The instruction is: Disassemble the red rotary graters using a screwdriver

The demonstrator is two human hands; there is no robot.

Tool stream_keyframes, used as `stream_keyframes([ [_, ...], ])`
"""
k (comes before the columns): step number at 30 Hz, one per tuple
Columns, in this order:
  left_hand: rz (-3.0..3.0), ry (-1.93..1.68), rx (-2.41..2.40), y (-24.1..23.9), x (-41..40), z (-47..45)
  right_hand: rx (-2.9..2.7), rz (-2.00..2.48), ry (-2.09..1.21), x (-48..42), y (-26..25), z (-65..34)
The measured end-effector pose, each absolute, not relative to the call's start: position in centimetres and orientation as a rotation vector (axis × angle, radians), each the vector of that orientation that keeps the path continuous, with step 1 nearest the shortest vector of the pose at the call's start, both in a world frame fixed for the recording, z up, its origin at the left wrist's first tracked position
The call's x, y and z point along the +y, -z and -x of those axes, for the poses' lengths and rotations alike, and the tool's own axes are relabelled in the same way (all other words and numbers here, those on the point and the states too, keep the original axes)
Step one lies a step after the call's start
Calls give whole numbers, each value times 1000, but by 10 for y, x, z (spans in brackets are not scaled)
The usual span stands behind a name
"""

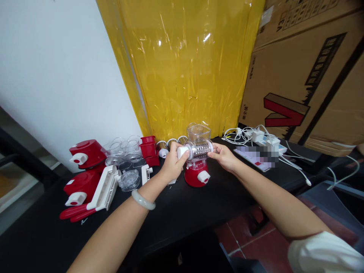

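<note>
A metal grater drum (201, 151) with white ends lies level between my hands. My left hand (171, 163) is closed at its left end, by a white block-shaped piece (182, 152). The fingers of my right hand (224, 156) pinch the drum's right rim. Right behind the drum stands a rotary grater with a clear hopper (199, 131) and a red base (194, 177) with a white knob (203, 176). The drum covers the grater's middle, so I cannot tell whether it touches the housing. Several more grater drums (162, 148) stand behind my left hand.
On the black table (182, 216), red bases (90, 153), white handles with red grips (104, 187), clear housings (132, 149) and red pieces (148, 149) sit at left. A tablet (253, 157) and white chargers with cables (258, 135) lie at right, near a cardboard box (298, 83).
</note>
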State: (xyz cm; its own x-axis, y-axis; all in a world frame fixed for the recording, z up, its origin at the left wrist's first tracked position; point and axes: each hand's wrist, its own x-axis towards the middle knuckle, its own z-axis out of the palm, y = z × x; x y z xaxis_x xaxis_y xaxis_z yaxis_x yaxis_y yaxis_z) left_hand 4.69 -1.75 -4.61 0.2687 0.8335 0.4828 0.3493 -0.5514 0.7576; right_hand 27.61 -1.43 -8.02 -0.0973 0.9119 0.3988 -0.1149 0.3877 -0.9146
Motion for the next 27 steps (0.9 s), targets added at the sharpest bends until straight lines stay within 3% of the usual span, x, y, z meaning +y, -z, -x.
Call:
stream_keyframes([
  [10, -2018, -1393, 1111, 56, -19, -51, -1355, 786, -1017, -16, 77, -272],
  [18, -2015, -1193, 996, 46, -15, -46, -1343, 746, -1078, -11, 78, -276],
  [27, -2043, -1389, 1074, 52, -18, -49, -1347, 769, -1071, -13, 78, -275],
])
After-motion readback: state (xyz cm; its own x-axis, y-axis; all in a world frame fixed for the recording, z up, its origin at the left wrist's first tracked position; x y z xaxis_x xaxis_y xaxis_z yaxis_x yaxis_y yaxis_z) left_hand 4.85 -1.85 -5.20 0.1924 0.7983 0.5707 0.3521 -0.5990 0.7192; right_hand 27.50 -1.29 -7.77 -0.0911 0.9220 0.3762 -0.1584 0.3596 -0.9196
